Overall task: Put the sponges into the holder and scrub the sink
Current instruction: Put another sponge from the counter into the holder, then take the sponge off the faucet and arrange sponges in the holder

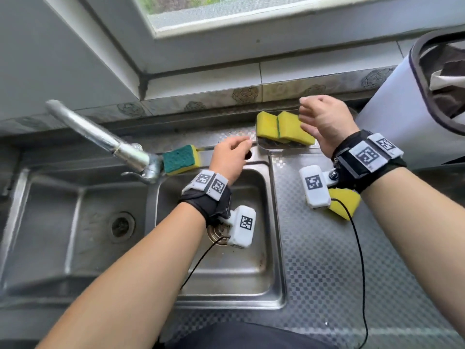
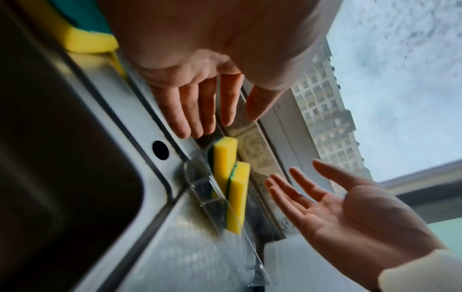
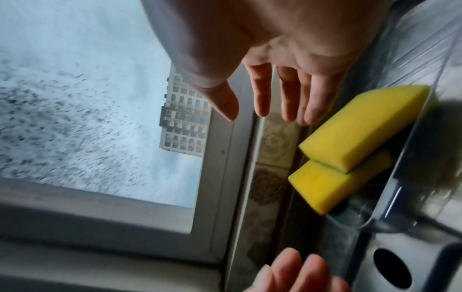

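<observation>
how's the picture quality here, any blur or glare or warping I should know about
Head view: lit by daylight from the window, wide-angle bending of the faucet and sill, sponges sharp. Left wrist view: dark, smeared sink basin, bright window behind, left hand soft. Right wrist view: motion-blurred, washed-out sky, right hand soft, clear holder hard to outline.

daylit window point(image 1: 226, 11), patterned tile border point(image 1: 245, 94), white bin point(image 1: 392, 117)

Bare forearms here, no sleeves. Each wrist wears a black strap point(image 1: 216, 200) topped with grey blocks bearing black-and-white square codes, plus a white camera box point(image 1: 315, 187), also coded. Thin black cables point(image 1: 359, 248) trail from both.
</observation>
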`<state>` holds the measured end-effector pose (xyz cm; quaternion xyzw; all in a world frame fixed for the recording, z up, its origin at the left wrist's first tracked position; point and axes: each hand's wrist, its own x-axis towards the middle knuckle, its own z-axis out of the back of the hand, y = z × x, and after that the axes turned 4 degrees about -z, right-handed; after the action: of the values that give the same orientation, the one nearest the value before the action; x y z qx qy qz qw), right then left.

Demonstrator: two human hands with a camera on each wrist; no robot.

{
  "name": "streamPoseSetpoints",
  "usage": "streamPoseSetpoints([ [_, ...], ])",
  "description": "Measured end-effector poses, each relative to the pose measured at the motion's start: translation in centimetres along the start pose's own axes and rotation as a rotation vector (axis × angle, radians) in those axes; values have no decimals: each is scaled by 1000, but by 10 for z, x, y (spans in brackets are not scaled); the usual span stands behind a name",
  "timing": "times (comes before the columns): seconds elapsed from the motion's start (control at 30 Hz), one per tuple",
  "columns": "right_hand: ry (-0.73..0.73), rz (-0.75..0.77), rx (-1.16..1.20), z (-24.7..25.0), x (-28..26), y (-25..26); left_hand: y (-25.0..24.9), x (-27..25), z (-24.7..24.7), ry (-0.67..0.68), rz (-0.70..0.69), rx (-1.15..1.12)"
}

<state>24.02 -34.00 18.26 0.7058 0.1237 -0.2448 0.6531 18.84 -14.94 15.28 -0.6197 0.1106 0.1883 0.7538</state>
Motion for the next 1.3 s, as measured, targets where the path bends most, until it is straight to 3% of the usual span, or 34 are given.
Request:
streamPoseSetpoints([
  [0.13,143,-5,33,-40,-23,-1,36,-14,51,-99,77,-47],
  [0.37,307,-187,-83,-119,-35,-32,76,-15,114,-278,138,-25],
  [0.67,345,-330,-241,-205,-22,-75,93,-7,135,-220,132,128],
  [1.1,301,-345,-239,-219,-24,-86,110,15,141,-274,162,43],
  [1.3,272,-296,-155,-185,-31,-70,79,5,134,-236,13,71],
])
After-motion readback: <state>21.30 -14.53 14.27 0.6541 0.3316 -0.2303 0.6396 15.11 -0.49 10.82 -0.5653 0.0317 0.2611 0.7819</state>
